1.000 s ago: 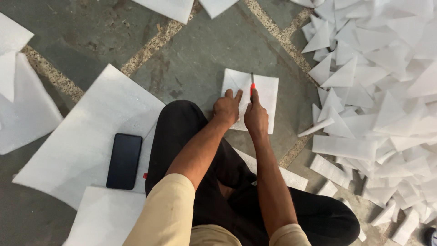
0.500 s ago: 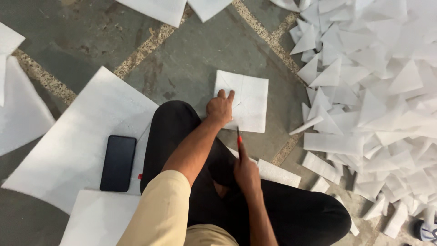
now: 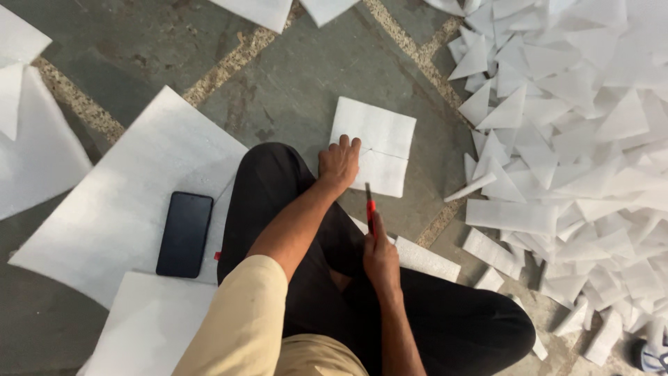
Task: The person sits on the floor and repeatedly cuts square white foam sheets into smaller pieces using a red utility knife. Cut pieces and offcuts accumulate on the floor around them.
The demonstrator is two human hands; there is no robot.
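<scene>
Left hand (image 3: 339, 164) lies with fingers spread flat on the near left edge of a white foam square (image 3: 374, 145) on the stone floor. The square looks light, soft and floppy (tears easily), best pinned flat. Right hand (image 3: 380, 257), drawn back over the lap, is clenched on a red utility knife (image 3: 371, 210).

The only screen in view belongs to a black smartphone (image 3: 184, 234), a slim rounded rectangle lying face up with its display dark. It rests on a large white foam sheet (image 3: 132, 188), near that sheet's lower right part. No packages, labels or signs show.
</scene>
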